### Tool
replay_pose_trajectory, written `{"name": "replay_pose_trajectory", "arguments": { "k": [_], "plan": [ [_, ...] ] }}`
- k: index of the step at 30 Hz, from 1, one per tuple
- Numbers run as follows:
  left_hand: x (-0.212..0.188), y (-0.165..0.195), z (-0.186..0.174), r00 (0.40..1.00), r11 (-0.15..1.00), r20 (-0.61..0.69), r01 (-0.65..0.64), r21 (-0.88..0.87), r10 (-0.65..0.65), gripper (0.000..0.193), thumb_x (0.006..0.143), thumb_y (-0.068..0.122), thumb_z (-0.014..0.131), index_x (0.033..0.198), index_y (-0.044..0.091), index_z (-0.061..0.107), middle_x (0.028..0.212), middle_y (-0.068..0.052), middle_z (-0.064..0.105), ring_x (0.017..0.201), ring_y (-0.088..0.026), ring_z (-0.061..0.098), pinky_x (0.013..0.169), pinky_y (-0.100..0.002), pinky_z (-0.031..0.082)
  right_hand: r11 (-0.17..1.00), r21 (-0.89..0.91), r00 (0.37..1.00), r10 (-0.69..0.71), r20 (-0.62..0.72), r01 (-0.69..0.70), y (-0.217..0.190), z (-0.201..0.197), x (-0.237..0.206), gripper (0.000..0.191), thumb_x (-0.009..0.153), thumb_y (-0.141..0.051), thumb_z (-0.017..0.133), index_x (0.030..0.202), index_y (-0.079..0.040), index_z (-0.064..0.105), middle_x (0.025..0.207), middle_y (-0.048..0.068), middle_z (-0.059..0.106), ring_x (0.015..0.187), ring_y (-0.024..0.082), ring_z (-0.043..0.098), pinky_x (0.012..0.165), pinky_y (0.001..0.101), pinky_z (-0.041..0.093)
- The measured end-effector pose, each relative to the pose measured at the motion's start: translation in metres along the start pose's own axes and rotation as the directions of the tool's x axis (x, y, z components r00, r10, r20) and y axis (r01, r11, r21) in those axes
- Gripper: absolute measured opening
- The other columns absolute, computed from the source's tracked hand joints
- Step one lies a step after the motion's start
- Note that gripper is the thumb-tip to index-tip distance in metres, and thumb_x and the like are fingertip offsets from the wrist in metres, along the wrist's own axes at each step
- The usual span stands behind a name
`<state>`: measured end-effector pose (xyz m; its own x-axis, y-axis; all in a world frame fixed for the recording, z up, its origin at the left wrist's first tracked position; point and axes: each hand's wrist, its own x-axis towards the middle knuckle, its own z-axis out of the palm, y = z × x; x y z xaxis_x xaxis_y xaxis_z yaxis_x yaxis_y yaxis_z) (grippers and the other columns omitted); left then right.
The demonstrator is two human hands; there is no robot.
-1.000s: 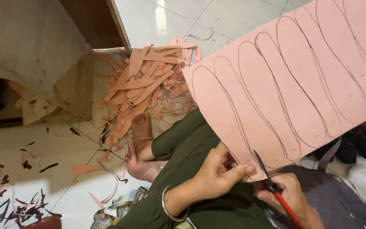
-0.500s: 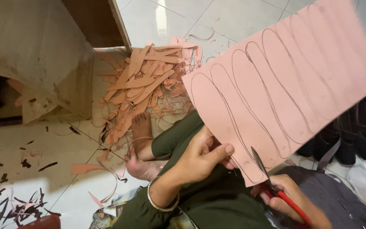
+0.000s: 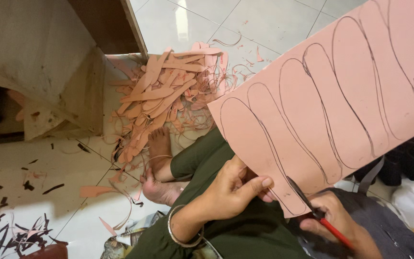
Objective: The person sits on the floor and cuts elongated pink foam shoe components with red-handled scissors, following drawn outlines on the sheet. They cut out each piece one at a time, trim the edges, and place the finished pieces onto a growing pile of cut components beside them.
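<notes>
A large pink foam sheet with several long sole outlines drawn in dark pen fills the upper right. My left hand pinches its lower left corner, thumb on top, a metal bangle on the wrist. My right hand at the bottom right grips red-handled scissors. Their dark blades lie against the sheet's bottom edge, along a drawn outline. I sit on the floor in dark green clothes, bare feet tucked in front of me.
A heap of pink sole-shaped cut-outs and thin offcut strips lies on the white tiled floor beyond my feet. A wooden structure stands at the left. Black scraps litter the lower left. Dark items lie at the right.
The sheet has swung and lifted toward the upper right. My left hand has shifted its grip along the lower corner. The scissors stay at the sheet's bottom edge.
</notes>
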<state>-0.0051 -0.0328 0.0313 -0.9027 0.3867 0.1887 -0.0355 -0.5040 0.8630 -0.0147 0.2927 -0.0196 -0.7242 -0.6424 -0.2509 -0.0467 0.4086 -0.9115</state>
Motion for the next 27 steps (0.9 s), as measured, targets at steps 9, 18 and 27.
{"name": "replay_pose_trajectory", "arguments": {
  "k": [9,18,27],
  "plan": [
    [0.007,-0.007,0.013,1.0,0.999,0.011,-0.01,0.046,0.009,0.046,0.104,0.001,0.056,0.147,-0.001,0.038,0.111,-0.013,0.067,0.086,-0.017,0.07,0.074,-0.029,0.062,0.897,-0.131,0.905,-0.407,0.123,0.422,-0.034,-0.012,0.003,0.045,0.093,-0.03,0.068,0.114,0.01,0.068,0.11,0.017,0.074,0.103,0.024,0.066,0.087,0.0339,0.048],
    [0.005,-0.025,0.022,0.996,0.992,-0.067,-0.058,-0.108,0.05,0.051,0.106,0.001,0.054,0.151,0.0,0.031,0.124,-0.017,0.063,0.097,-0.019,0.07,0.079,-0.031,0.063,0.973,-0.194,0.991,0.109,-0.082,-0.123,-0.009,-0.007,0.002,0.019,0.068,-0.012,0.077,0.082,0.0,0.074,0.061,0.008,0.07,0.057,0.013,0.058,0.057,0.0292,0.055],
    [0.004,-0.031,0.022,0.997,0.996,-0.048,-0.061,-0.062,0.058,0.045,0.106,0.002,0.054,0.147,0.0,0.035,0.12,-0.018,0.065,0.094,-0.02,0.07,0.078,-0.032,0.063,0.991,-0.115,0.996,0.056,-0.062,-0.063,-0.024,0.0,0.008,0.03,0.073,-0.013,0.078,0.101,-0.003,0.076,0.071,0.003,0.072,0.068,0.008,0.063,0.063,0.0264,0.055]
  ]
}}
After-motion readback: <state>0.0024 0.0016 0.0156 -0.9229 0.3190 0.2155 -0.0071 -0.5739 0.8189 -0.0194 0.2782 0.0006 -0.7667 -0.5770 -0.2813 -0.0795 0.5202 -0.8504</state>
